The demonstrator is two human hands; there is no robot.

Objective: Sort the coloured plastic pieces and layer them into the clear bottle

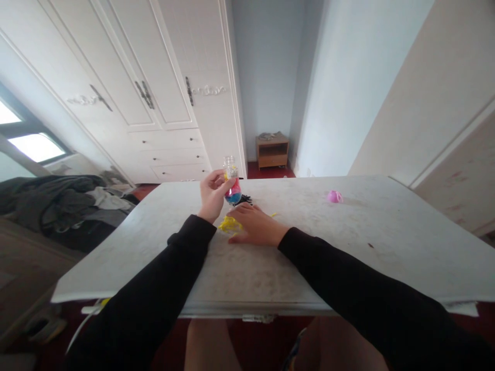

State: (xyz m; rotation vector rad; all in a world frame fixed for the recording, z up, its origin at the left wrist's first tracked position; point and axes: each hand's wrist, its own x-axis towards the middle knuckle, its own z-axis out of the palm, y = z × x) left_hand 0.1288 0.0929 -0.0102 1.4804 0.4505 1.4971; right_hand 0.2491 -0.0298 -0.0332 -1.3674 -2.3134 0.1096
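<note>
My left hand (pixel 212 195) is closed around a small clear bottle (pixel 232 180), held up slightly tilted over the table. Its neck is uncovered, and blue, pink and yellow layers show inside. Low on the tabletop, my right hand (pixel 258 225) cups beside a loose pile of thin yellow bands (pixel 229 224). Its thumb and fingers are apart, and the fingertips reach the pile's edge. Just behind that hand lies a heap of thin black bands (pixel 245 199), partly hidden. A stray yellow strand sticks out past the knuckles.
A round pink-purple object (pixel 334 196) with a loop sits on the white table (pixel 386 226) at the right. Dark clothes (pixel 58 206) are heaped at the left. Beyond the table stand a white wardrobe (pixel 170 103) and a small wooden nightstand (pixel 272 153).
</note>
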